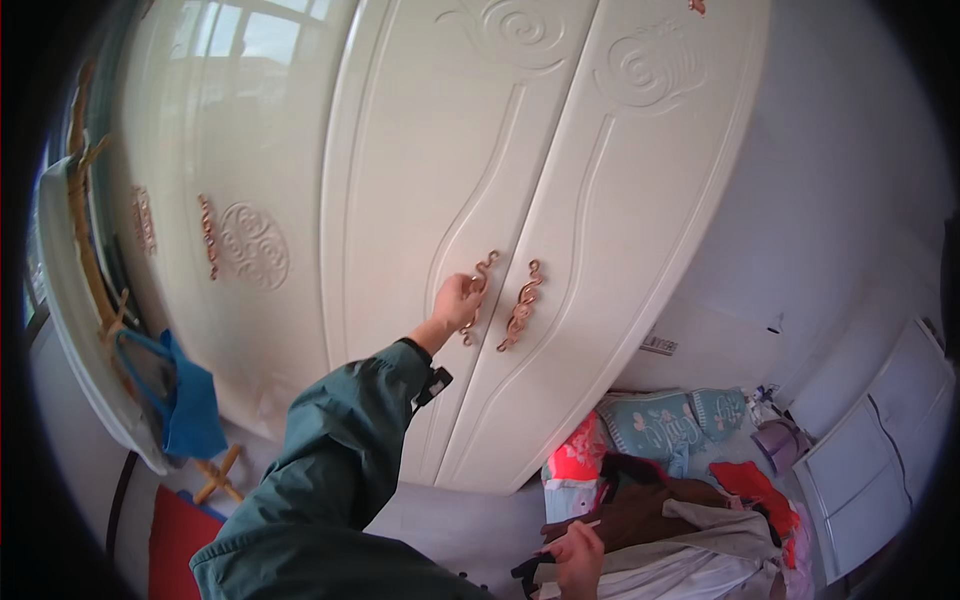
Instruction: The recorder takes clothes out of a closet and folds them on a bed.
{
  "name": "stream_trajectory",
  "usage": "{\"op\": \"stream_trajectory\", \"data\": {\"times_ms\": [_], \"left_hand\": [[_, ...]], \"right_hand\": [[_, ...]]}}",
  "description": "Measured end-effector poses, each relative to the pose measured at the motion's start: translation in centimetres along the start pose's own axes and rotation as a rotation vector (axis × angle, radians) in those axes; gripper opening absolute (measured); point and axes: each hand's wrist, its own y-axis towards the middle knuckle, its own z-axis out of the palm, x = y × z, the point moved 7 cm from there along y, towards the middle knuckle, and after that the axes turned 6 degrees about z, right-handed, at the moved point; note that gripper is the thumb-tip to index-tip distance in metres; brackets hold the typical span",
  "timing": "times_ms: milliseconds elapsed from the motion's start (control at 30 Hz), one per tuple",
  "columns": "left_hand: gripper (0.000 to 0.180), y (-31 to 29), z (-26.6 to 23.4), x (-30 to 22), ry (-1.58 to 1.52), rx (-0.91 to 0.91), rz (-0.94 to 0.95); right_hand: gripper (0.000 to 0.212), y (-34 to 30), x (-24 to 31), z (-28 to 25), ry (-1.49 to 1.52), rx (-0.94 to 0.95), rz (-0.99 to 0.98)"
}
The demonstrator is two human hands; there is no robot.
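My left hand (457, 302), at the end of a dark green sleeve, is closed round the copper-coloured scrolled handle (487, 263) of a cream wardrobe door (420, 190). A matching handle (521, 308) sits on the door (590, 230) to its right, and both doors look shut. Low in view, my right hand (577, 557) has its fingers bent together in front of the piled clothes. A thin pale strip and something black show beside its fingers; what it grips I cannot make out.
Brown and grey clothes (720, 535) lie heaped on a bed at lower right, near teal pillows (650, 425). A blue bag (190, 400) hangs at left by a wooden stand (218, 475). A red item (180, 550) lies low at left. A white panelled unit (875, 450) stands far right.
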Motion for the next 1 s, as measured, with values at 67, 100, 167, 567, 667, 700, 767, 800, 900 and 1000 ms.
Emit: {"op": "stream_trajectory", "data": {"times_ms": [67,100,167,567,667,700,767,800,900,1000], "left_hand": [[0.026,0.1,1.6,0.2,-0.035,-0.189,-0.013],[0.026,1.0,1.8,0.7,-0.047,-0.165,0.002],[0.024,3.2,0.8,1.0,-0.021,-0.262,0.082],[0.011,-12.4,-11.4,-6.5,-0.530,0.085,-0.096],[0.018,-15.7,-17.9,-7.4,-0.487,0.072,-0.039],[0.021,-16.7,-20.1,-7.5,-0.471,0.053,-0.022],[0.028,-19.0,-24.6,-6.5,-0.468,-0.132,-0.127],[0.033,-20.2,-27.3,-5.8,-0.384,-0.306,-0.062],[0.049,-23.3,-33.4,-4.5,-0.231,-0.462,-0.070],[0.049,-23.7,-36.3,-4.4,-0.374,-0.531,-0.135]], "right_hand": [[0.062,0.7,-1.3,-3.0,-0.287,-0.112,0.188],[0.062,0.5,-1.6,-1.8,-0.268,-0.133,0.175],[0.060,0.7,-1.7,1.5,-0.270,-0.026,0.142],[0.020,-3.0,1.3,10.6,-0.122,-0.092,0.112],[0.023,-1.1,1.3,11.8,-0.209,-0.020,0.160],[0.026,0.2,1.5,12.5,-0.268,0.024,0.172],[0.034,3.0,2.2,14.1,-0.302,0.112,0.158],[0.041,5.2,2.5,15.1,-0.305,0.146,0.075],[0.053,11.5,4.0,19.7,-0.514,0.231,-0.098],[0.074,17.1,6.8,25.4,-0.665,0.198,-0.399]]}}
